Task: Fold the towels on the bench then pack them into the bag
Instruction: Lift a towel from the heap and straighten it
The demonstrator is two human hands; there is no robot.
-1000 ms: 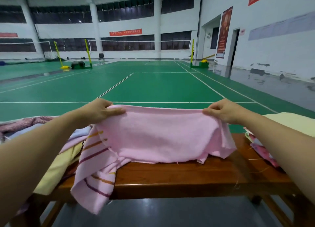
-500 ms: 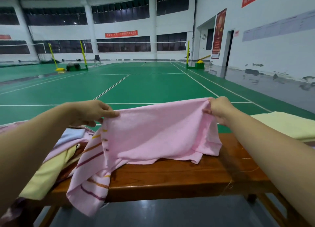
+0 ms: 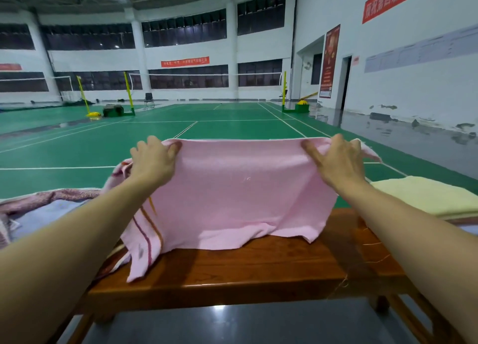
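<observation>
Above the wooden bench point(image 3: 258, 268), a pink towel point(image 3: 240, 196) hangs stretched, its lower edge draped on the seat. Left hand point(image 3: 152, 160) and right hand point(image 3: 336, 160) each pinch a top corner. Folded yellow towel point(image 3: 424, 196) lies right, a loose towel pile point(image 3: 44, 206) left. Red wall banners point(image 3: 185, 61) carry writing too blurred to read.
</observation>
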